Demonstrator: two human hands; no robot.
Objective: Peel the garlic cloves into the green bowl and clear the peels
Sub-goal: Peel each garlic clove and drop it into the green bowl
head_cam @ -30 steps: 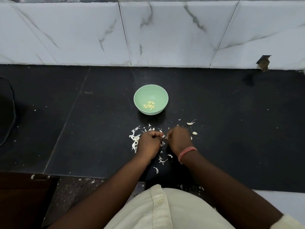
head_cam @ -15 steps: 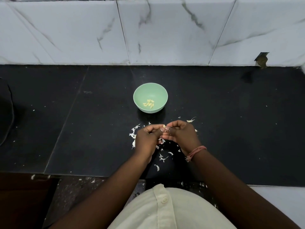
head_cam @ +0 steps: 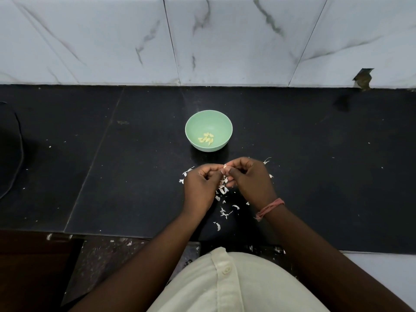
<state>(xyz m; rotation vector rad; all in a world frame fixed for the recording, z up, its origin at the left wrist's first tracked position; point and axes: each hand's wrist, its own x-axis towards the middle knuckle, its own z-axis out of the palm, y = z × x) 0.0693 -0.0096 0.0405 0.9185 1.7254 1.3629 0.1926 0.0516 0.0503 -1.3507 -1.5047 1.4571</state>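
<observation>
A small green bowl [head_cam: 193, 124] stands on the black counter with several peeled yellowish cloves [head_cam: 206, 138] in its bottom. Just in front of it, my left hand [head_cam: 199, 188] and my right hand [head_cam: 249, 179] meet fingertip to fingertip, both with curled fingers. Between them they pinch a small garlic clove [head_cam: 225, 166], of which only a pale tip shows. White garlic peels [head_cam: 221, 188] lie scattered on the counter under and around both hands.
The black counter [head_cam: 315, 154] runs to a white marble-tiled wall [head_cam: 225, 41] behind the bowl. A dark cable and object [head_cam: 13, 149] sit at the far left. More peel scraps [head_cam: 225, 213] lie near the counter's front edge, close to my body.
Both hands have lifted off the counter and come together nearer the bowl, with fingertips now pinching the clove between them. The bowl has not moved.
</observation>
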